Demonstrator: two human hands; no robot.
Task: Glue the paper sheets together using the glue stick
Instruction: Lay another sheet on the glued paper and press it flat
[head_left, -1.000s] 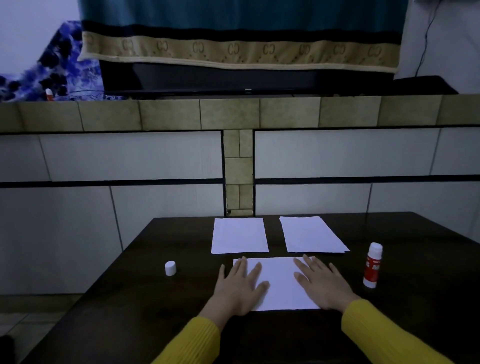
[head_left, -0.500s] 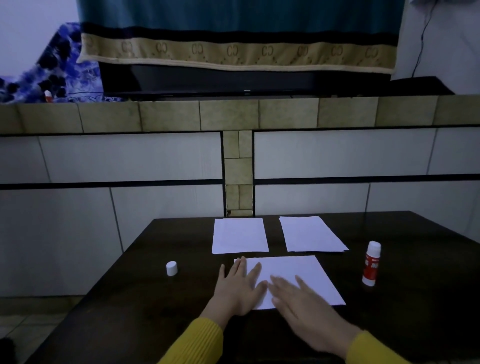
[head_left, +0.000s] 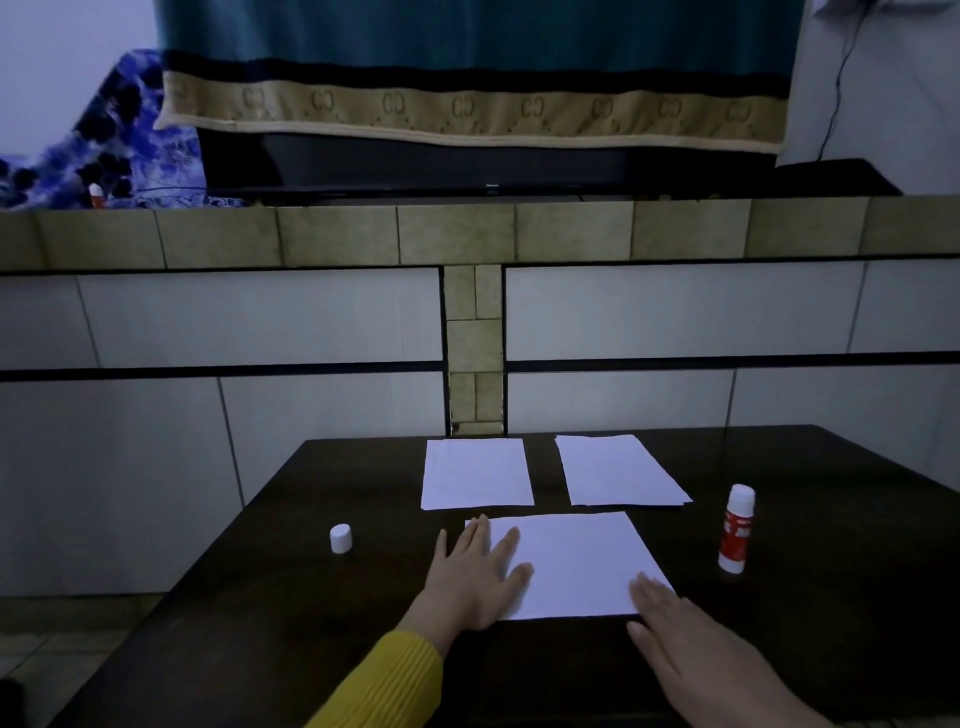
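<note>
Dark table (head_left: 218, 613) fills the near half of the scene, w/ a tiled wall (head_left: 260, 317) behind it. Three white paper sheets lie flat on it: near sheet (head_left: 576, 564) in the middle, far-left sheet (head_left: 475, 474) and far-right sheet (head_left: 618, 470) side by side just beyond it, all apart from each other. Left hand (head_left: 475, 577), in a yellow sleeve (head_left: 384, 686), lies flat w/ fingers straight and spread, pressing the near sheet's left edge. Right hand (head_left: 696, 639) is flat too, fingers straight, fingertips on the sheet's near-right corner. Glue stick (head_left: 736, 527) stands upright, uncapped, right of the near sheet, not touching it. Its white cap (head_left: 341, 538) stands on the table left of the left hand, well apart from the stick.
</note>
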